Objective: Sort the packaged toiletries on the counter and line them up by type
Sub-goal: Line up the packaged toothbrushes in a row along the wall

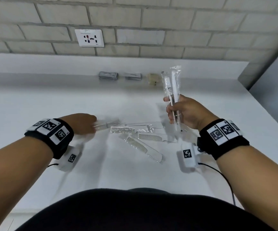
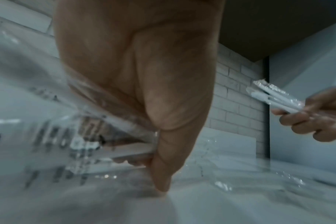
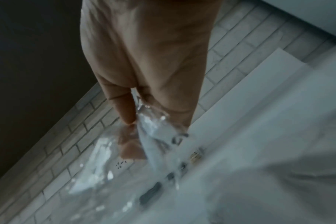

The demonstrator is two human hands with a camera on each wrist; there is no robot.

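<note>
My right hand (image 1: 181, 110) holds two clear-wrapped toothbrush packets (image 1: 172, 85) upright above the counter, fingers curled round their lower ends; the right wrist view shows the blurred packets (image 3: 153, 136) in that grip. My left hand (image 1: 85, 124) is low on the counter, gripping a blurred clear packet (image 1: 106, 124); in the left wrist view the thumb and fingers close on that packet (image 2: 115, 145). Three wrapped white combs (image 1: 138, 144) lie loose in the middle of the white counter (image 1: 35, 100). Two grey sachet stacks (image 1: 108, 75) (image 1: 133, 75) and a yellowish packet (image 1: 153, 78) stand in a row at the back.
A brick wall with a white socket plate (image 1: 89, 38) rises behind the counter's raised back ledge. A grey panel (image 1: 271, 67) bounds the counter on the right. A cable (image 1: 221, 177) runs from my right wrist along the counter's right front.
</note>
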